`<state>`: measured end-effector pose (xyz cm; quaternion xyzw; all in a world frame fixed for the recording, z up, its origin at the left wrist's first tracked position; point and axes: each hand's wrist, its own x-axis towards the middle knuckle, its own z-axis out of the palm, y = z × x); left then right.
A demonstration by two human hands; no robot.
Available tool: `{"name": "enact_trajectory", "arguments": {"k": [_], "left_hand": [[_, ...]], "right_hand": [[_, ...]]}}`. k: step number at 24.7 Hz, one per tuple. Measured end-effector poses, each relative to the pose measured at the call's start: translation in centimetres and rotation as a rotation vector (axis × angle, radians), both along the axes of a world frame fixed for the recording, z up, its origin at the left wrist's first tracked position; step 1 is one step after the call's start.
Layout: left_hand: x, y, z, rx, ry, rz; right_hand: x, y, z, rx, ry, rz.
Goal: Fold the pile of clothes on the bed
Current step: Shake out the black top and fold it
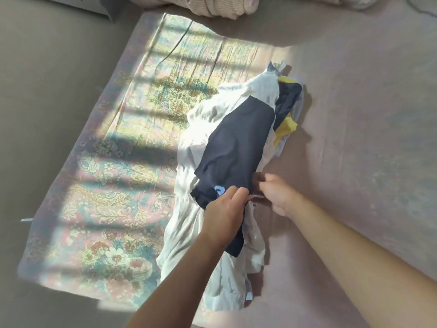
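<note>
Floral bedsheet [113, 181] covers the bed's left part, lit in stripes of sun. The pile of clothes [212, 233] sits mid-bed, running from the near edge toward the far right: white garments underneath, navy garment [236, 143] on top, yellow piece [287, 129] at its far end. Left hand [224, 209] reaches in from the near edge, palm down on the navy garment's near end; fingers bent at the hem, grip narrow, pinching the navy cloth next to a small blue print. Right hand [276, 192] just beside it, fingers curled on the same hem; motion-blurred, fingertips hard to make out. Rolled bedding [220, 5] at the far edge is cut off by the frame.
</note>
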<state>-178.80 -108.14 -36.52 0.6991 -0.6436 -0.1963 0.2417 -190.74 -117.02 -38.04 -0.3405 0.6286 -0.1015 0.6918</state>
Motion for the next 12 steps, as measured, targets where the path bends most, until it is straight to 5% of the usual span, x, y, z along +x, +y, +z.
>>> {"name": "enact_trajectory", "arguments": {"k": [3, 7, 12], "left_hand": [[1.3, -1.1, 3.3, 0.083, 0.102, 0.143], [2.2, -4.2, 11.0, 0.098, -0.063, 0.091], [-0.7, -7.9, 28.6, -0.077, -0.020, 0.075]], "right_hand": [[-1.0, -0.5, 3.5, -0.157, 0.058, 0.013], [-3.1, -2.6, 13.8, -0.402, 0.111, 0.002], [-6.1, -6.1, 32.1, -0.755, 0.114, 0.098]]}}
